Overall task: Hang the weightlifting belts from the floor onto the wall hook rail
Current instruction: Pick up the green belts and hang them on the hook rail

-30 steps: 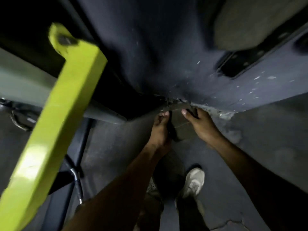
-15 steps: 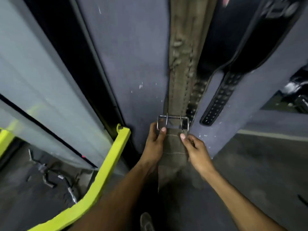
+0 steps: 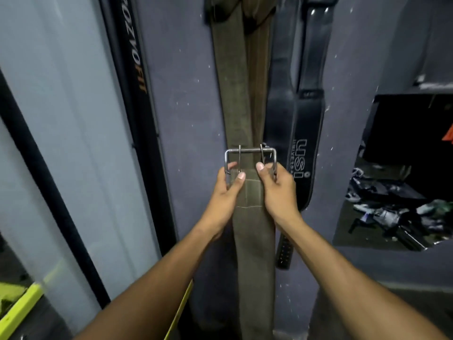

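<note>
Wall (image 3: 186, 99): grey-purple, flecked white; we face it close up.
Olive belt (image 3: 241, 99): hangs flat on the wall from a dark fitting at the top edge, whose form we cannot make out; a second olive strap lies just beside it.
Buckle (image 3: 250, 151): steel, two prongs, at the top of the strap piece we hold.
Left hand (image 3: 226, 192): we pinch the strap's left edge, thumb on the front, just under the buckle.
Right hand (image 3: 278, 190): closed on the right edge, thumb on the front, touching the buckle.
Black belt (image 3: 302, 133): hangs right of the olive one, white lettering.
Yellow bar (image 3: 18, 312): lower left.
</note>
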